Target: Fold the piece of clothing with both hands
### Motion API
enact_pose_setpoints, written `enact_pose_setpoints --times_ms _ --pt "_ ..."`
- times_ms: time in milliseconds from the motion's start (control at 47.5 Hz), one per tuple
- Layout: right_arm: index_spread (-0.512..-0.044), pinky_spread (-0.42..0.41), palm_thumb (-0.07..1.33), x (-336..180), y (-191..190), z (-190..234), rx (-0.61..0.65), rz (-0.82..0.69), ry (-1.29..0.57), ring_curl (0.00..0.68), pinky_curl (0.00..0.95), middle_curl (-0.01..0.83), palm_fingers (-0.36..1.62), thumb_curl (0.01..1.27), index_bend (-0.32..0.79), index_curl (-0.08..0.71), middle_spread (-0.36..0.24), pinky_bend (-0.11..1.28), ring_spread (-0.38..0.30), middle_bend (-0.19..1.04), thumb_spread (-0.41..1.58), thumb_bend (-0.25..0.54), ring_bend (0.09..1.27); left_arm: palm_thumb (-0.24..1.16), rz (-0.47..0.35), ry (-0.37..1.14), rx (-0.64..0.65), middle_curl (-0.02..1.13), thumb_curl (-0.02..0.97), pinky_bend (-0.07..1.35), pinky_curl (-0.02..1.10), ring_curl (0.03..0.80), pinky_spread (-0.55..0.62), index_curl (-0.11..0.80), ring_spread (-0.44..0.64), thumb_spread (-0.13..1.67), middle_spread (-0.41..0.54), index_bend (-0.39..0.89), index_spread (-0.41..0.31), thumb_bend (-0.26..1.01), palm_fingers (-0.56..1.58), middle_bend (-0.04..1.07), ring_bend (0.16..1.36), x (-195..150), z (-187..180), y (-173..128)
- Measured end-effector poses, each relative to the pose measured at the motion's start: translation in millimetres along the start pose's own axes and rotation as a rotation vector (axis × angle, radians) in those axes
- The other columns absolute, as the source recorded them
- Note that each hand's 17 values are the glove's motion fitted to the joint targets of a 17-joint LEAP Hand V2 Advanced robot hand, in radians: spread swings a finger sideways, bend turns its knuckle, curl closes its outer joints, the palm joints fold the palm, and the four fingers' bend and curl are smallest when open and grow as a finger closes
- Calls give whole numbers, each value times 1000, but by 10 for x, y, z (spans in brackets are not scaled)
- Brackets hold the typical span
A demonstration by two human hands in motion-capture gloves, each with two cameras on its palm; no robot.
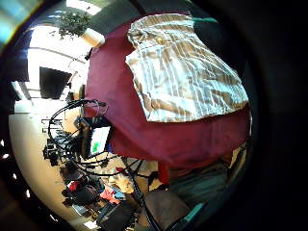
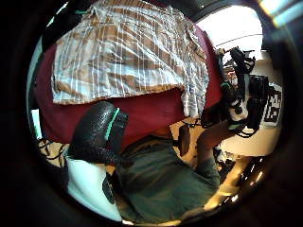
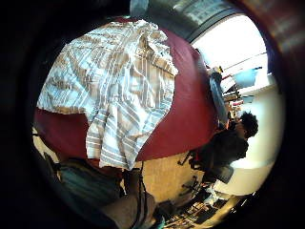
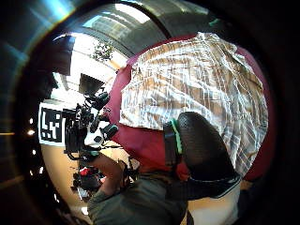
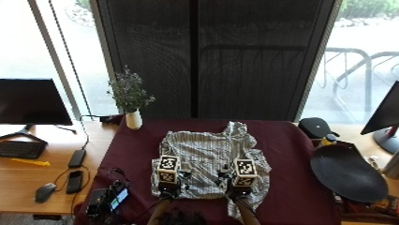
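Two hands, one garment, one worktop. Left hand [image 5: 167,183] and right hand [image 5: 242,186] poised side by side above the near hem of the striped shirt [image 5: 209,159], one toward each near corner; hard to say whether touching the cloth or just over it. Fingers hidden beneath the gloves in the outside view, so impossible to tell whether spread, pressed together or pinching. A black gloved thumb [image 2: 97,132] visible in the left thumb side palm view, apart from the cloth and lying over the maroon cover [image 2: 151,111]; likewise in the right thumb side palm view.

Just beyond the hands: shirt spread nearly flat on the worktop [image 5: 293,140], collar at the far end, one flap hanging off the near edge beside the right hand.

Probably the opening step, no clean fold yet apparent. Next move likely calling for a pinch at each near corner, then lifting both together away toward the collar.

Farther off: one vase of flowers [image 5: 132,105], one dark dish [image 5: 346,173].
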State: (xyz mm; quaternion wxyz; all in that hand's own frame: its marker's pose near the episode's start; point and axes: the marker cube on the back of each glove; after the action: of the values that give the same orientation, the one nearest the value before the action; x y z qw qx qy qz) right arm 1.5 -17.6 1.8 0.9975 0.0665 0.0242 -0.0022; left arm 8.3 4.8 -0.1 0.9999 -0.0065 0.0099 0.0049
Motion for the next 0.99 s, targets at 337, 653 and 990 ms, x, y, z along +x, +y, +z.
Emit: enact_pose_setpoints --times_ms 337,653,990 --pt "-348 280 444 -48 294 -17 -146 -8 -13 202 285 217 340 258 189 325 12 442 133 158 1225 128 207 396 43 13 -6 330 248 220 204 281 328 282 93 1074 -38 149 -114 18 536 213 483 17 79 2" --pt "-345 249 472 356 536 70 -174 6 -35 241 335 235 328 297 143 329 5 533 142 151 1190 41 228 423 -4 -31 64 373 287 223 247 304 327 303 91 1081 -44 138 -115 -19 526 205 484 -57 266 70" --pt "-331 135 563 892 669 880 -465 74 42 293 370 264 307 332 119 286 -11 630 110 176 1088 -16 326 498 -34 -33 -207 398 327 273 299 327 277 302 66 1051 -53 128 -108 -20 499 178 501 -86 1041 -50"
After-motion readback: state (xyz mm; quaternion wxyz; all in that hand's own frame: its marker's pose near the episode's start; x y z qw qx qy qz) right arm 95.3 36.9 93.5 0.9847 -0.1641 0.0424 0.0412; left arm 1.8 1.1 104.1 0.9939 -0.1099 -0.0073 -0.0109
